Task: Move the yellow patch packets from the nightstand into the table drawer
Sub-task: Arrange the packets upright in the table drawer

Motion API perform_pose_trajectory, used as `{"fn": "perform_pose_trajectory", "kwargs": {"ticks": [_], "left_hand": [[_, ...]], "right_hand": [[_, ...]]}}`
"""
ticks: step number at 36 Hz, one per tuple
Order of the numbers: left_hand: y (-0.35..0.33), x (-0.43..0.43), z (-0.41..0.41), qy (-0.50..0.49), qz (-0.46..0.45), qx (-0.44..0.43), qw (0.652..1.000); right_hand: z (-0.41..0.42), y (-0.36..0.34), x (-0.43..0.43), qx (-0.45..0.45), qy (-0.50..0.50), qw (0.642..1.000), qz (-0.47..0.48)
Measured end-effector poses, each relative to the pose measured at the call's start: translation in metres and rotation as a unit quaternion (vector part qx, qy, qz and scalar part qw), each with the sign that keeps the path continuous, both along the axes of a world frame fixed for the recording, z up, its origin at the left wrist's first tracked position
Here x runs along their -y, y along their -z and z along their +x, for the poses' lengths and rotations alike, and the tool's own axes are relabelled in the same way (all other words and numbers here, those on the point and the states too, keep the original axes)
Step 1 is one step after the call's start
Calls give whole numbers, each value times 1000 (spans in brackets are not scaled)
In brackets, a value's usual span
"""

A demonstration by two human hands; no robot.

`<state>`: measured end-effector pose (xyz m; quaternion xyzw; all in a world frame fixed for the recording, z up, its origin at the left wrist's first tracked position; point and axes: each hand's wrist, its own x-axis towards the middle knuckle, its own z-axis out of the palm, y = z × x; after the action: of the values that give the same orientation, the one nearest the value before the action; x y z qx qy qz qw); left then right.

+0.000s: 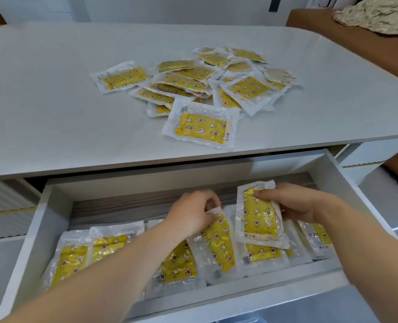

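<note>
Over the open drawer (pixel 328 180), right hand (pixel 295 202) pinches one packet (pixel 259 214), left hand (pixel 191 213) grips another (pixel 220 241); both likely need laying flat, then the tabletop pile (pixel 207 82).

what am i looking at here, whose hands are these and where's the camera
This is one picture from a camera worn on a person's head, looking forward and down, so the two bare arms reaching in from the bottom are that person's own. No machine is involved.

In front of them is a pale table with a loose pile of packets on top, each clear plastic with a yellow patch inside. One packet lies nearest the front edge.

Below, the drawer is pulled open and already holds a row of the same packets.

The right hand holds one packet upright over the row. The left hand pinches the top of another packet standing tilted in the drawer.
</note>
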<state>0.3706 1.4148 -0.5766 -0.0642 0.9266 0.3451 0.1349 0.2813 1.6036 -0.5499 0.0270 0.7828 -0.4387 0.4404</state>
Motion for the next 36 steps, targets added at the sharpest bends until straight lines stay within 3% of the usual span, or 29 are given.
{"fn": "perform_pose_trajectory", "kwargs": {"ticks": [9, 19, 24, 30, 33, 36], "left_hand": [[11, 1, 13, 117, -69, 106, 985], [6, -5, 10, 108, -92, 121, 982], [6, -23, 1, 42, -33, 63, 997], [8, -59, -13, 125, -126, 81, 981], [12, -63, -17, 93, -127, 92, 983], [13, -66, -17, 85, -133, 91, 983]], "right_hand": [[2, -2, -3, -163, -106, 979, 69], [-8, -16, -15, -186, -15, 982, 10], [-11, -16, -41, -171, -85, 977, 98], [-10, 1, -44, -234, -224, 910, 257], [-9, 6, -41, -283, -279, 861, 316], [-5, 7, -39, -271, -333, 841, 329]]}}
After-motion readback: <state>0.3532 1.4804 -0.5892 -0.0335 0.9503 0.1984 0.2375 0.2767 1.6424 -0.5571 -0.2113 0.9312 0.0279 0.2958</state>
